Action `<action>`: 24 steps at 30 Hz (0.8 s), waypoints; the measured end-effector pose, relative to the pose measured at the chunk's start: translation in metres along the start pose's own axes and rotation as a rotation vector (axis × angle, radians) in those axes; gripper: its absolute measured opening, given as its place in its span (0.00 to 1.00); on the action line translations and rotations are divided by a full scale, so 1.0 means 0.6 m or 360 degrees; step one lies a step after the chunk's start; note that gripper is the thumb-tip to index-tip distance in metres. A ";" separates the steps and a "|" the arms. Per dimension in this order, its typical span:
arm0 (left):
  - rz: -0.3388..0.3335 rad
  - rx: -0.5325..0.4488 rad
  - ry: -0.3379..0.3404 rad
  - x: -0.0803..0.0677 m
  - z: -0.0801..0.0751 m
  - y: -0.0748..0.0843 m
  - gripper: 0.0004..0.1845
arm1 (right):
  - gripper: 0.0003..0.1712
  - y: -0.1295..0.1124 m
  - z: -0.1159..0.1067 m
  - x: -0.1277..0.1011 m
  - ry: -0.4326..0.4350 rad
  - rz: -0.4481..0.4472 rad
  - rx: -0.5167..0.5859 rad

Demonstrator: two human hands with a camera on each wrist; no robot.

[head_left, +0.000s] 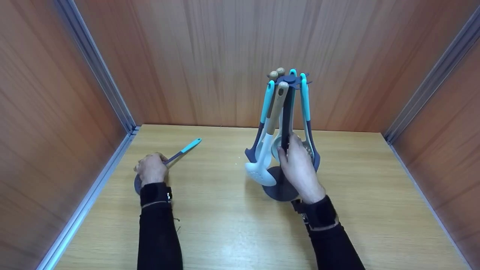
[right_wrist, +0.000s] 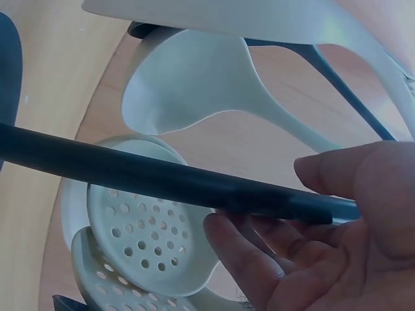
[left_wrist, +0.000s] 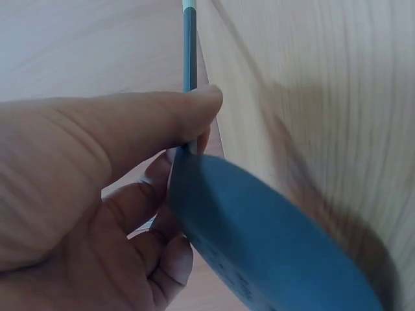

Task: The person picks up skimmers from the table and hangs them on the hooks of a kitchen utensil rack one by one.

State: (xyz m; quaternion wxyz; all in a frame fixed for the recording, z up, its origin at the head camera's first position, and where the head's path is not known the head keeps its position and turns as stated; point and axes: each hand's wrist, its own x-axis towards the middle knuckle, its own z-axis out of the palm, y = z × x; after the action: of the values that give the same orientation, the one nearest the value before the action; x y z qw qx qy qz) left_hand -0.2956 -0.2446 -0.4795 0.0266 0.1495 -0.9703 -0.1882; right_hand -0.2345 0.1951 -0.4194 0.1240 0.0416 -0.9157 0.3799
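A dark carousel stand (head_left: 285, 112) with a round base (head_left: 279, 191) holds several hanging kitchen utensils with teal, beige and white handles. My right hand (head_left: 298, 165) grips the stand's dark central pole (right_wrist: 162, 178) low down, fingers curled under it. White perforated skimmers (right_wrist: 149, 236) and a white ladle (right_wrist: 194, 91) hang close to that hand. My left hand (head_left: 151, 168) lies on the table at the left and pinches the neck of a dark blue utensil (head_left: 180, 152) with a teal handle tip; its round blue head (left_wrist: 272, 240) sits under the palm.
The work surface is a light wooden table (head_left: 232, 232) enclosed by brown wooden walls at the back and both sides, with metal corner strips (head_left: 101, 75). The stand is right of centre, near the back wall.
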 end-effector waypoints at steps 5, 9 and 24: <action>0.0012 -0.0015 0.0000 -0.002 -0.003 0.001 0.14 | 0.30 -0.002 -0.002 -0.001 -0.0030 0.0003 0.0024; 0.0029 -0.0035 0.0019 -0.003 -0.005 0.001 0.13 | 0.31 -0.004 -0.003 -0.002 -0.0043 -0.0002 0.0031; 0.0064 -0.0207 0.0103 0.000 -0.016 0.008 0.16 | 0.43 -0.017 -0.015 -0.014 -0.0043 0.0010 0.0004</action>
State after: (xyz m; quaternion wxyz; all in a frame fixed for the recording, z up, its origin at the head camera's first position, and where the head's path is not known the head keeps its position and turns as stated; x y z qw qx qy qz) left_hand -0.2957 -0.2437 -0.4688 0.0713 0.1339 -0.9575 -0.2453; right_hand -0.2227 0.1942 -0.4082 0.1104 0.0439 -0.9169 0.3810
